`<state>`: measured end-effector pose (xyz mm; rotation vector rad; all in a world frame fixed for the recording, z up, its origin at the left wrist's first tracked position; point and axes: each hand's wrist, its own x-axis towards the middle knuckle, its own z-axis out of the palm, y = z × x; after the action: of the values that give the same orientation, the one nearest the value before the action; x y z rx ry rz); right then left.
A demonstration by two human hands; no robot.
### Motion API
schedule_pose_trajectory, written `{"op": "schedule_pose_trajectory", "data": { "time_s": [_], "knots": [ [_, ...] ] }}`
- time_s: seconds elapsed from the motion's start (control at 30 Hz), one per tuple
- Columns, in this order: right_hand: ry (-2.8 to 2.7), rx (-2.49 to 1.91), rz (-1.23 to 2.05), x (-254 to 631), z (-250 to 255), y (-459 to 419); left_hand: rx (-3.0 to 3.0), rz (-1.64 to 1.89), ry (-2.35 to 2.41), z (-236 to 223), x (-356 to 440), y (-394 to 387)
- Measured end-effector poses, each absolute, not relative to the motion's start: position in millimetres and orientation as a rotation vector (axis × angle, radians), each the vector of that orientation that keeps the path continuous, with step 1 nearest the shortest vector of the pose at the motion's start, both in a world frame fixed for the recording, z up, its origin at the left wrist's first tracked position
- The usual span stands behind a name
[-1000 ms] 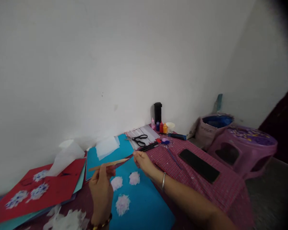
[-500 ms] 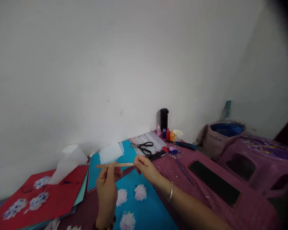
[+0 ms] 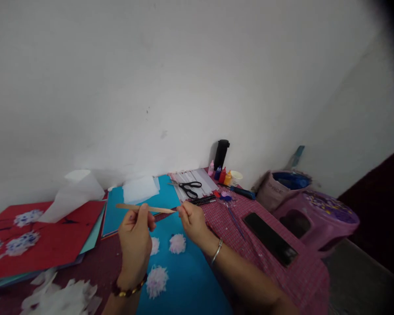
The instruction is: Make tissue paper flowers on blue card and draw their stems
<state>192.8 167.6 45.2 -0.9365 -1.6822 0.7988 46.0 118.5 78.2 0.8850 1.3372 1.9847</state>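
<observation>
A flat wooden craft stick (image 3: 128,207) is pinched between the thumb and fingers of my left hand (image 3: 134,245), lying almost level above the blue sheet (image 3: 187,280). Its narrowed end points at my right hand (image 3: 193,223). The fingers of my right hand are pressed together right at that tip; whether they grip the stick or something tiny on it, I cannot tell. Below my hands, pale pink-white paper puffs, such as this fluffy puff (image 3: 156,281), sit on the blue sheet.
Left lies a red sheet (image 3: 68,240) with blue-dotted white puffs; torn white paper (image 3: 62,297) is in front. Behind are black-handled scissors (image 3: 190,189), small paint bottles (image 3: 222,176) and a black flask (image 3: 221,154). A dark phone-like slab (image 3: 269,238) and pink stool (image 3: 315,223) are right.
The view has shifted, so most things appear further left. The stick now slopes slightly down to the right, and its tapered tip shows just outside my right fingertips.
</observation>
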Motion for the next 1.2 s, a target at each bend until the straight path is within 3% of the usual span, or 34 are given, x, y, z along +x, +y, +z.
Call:
{"op": "schedule_pose_trajectory", "data": {
  "time_s": [0.13, 0.3, 0.4, 0.57, 0.73, 0.83, 0.93, 1.2],
  "knots": [
    [-1.627, -0.929, 0.788, 200, 48, 175, 0.805, 2.021, 1.312, 87, 39, 116],
    [-1.579, -0.716, 1.321, 195, 55, 168, 0.852, 1.967, 1.304, 85, 43, 115],
    [-1.568, -0.671, 1.422, 193, 60, 161, 0.883, 1.961, 1.324, 83, 47, 114],
    [-1.602, -0.727, 1.371, 195, 63, 158, 0.931, 1.974, 1.370, 84, 49, 112],
    [-1.748, -0.833, 0.991, 196, 60, 156, 1.011, 1.970, 1.265, 88, 53, 106],
    [-1.837, -0.813, 0.885, 198, 64, 151, 1.171, 1.797, 1.045, 86, 54, 101],
    [-1.829, -0.765, 0.926, 198, 69, 146, 1.213, 1.738, 1.100, 85, 54, 99],
    [-1.578, -0.850, 1.173, 199, 61, 157, 0.855, 2.055, 1.316, 112, 53, 90]
  ]
}}
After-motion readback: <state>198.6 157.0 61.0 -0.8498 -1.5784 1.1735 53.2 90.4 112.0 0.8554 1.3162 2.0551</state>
